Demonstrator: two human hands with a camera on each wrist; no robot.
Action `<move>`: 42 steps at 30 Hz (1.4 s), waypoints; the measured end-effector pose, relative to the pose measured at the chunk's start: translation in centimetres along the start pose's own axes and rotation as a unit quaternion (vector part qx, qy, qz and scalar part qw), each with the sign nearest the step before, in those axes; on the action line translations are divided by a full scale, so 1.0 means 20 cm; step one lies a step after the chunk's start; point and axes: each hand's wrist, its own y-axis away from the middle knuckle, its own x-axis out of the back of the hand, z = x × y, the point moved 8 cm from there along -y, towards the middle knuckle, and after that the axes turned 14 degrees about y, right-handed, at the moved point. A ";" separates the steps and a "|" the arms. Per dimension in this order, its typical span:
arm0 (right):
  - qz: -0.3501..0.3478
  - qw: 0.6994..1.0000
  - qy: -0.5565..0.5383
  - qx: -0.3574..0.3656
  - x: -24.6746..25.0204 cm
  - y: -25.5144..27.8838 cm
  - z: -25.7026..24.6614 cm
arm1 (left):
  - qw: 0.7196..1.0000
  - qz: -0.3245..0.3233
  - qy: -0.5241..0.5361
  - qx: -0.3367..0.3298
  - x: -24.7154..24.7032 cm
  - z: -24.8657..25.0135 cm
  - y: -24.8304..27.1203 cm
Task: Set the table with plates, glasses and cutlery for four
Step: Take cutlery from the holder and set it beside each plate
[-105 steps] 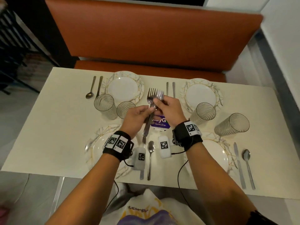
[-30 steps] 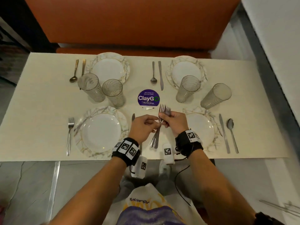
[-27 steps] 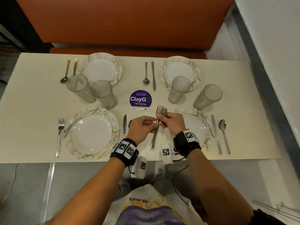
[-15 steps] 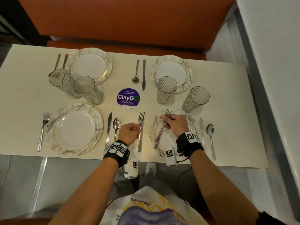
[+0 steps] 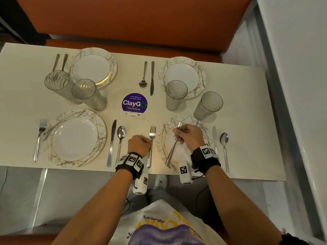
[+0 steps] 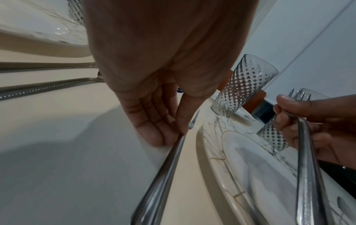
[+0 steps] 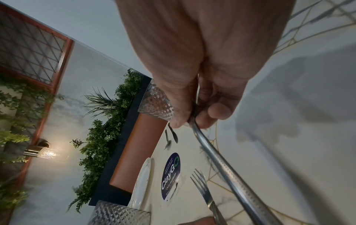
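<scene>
A steel fork (image 5: 152,133) lies on the cream table (image 5: 247,138), just left of the near right plate (image 5: 161,138), tines pointing away from me. My left hand (image 5: 139,145) rests low on the table and pinches that fork's handle (image 6: 165,167) between thumb and fingers (image 6: 154,137). My right hand (image 5: 190,138) hovers over the same plate (image 6: 250,159), gripping at least one more fork (image 5: 172,151) near its neck. In the right wrist view that handle (image 7: 227,164) slants down from my right hand (image 7: 192,121), with the laid fork (image 7: 202,187) beyond it.
Three more plates (image 5: 77,138) (image 5: 93,68) (image 5: 182,75) are set out, with several ribbed glasses (image 5: 176,92) between them. Knives (image 5: 111,142) and spoons (image 5: 224,144) lie beside plates; a fork (image 5: 39,137) lies far left. A purple sticker (image 5: 134,104) marks the centre. An orange bench (image 5: 134,20) backs the table.
My hands have parted. The left one drew one fork from the bundle and lowered it onto the table left of the near right plate; the right one carried the rest over that plate.
</scene>
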 end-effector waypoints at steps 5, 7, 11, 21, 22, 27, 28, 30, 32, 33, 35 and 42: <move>-0.001 1.000 0.001 0.003 0.00 0.01 -0.01 | 1.000 0.005 0.020 0.000 0.00 -0.03 0.00; -0.002 1.000 0.004 0.003 0.00 0.01 -0.01 | 1.000 0.003 0.022 -0.002 0.00 -0.02 0.00; -0.007 1.000 0.008 0.004 0.00 0.02 -0.02 | 0.999 0.021 0.025 -0.018 0.03 0.02 0.04; -0.015 0.998 0.010 0.056 -0.05 0.03 -0.30 | 0.964 -0.214 0.135 -0.085 -0.11 0.39 0.23; -0.011 0.998 0.006 0.061 -0.04 0.03 -0.34 | 0.960 -0.220 0.142 -0.094 -0.09 0.41 0.24; 0.028 0.996 -0.049 0.070 -0.02 0.07 -0.49 | 0.949 -0.199 0.218 -0.108 0.15 0.50 0.23; 0.035 0.995 -0.061 0.067 -0.01 0.08 -0.49 | 0.948 -0.186 0.235 -0.106 0.19 0.52 0.22; 0.042 0.994 -0.070 0.068 -0.01 0.10 -0.51 | 0.944 -0.152 0.270 -0.113 0.31 0.57 0.18; 0.033 0.995 -0.046 0.084 -0.05 0.16 -0.56 | 0.932 -0.127 0.317 -0.124 0.45 0.63 0.16; 0.026 0.994 -0.029 0.099 -0.08 0.19 -0.60 | 0.922 -0.119 0.347 -0.125 0.50 0.66 0.15; 0.022 0.990 0.008 0.136 -0.14 0.24 -0.68 | 0.900 -0.116 0.401 -0.124 0.57 0.71 0.13; 0.081 0.960 0.137 0.232 -0.14 0.34 -0.88 | 0.884 -0.138 0.419 -0.157 0.49 0.91 0.13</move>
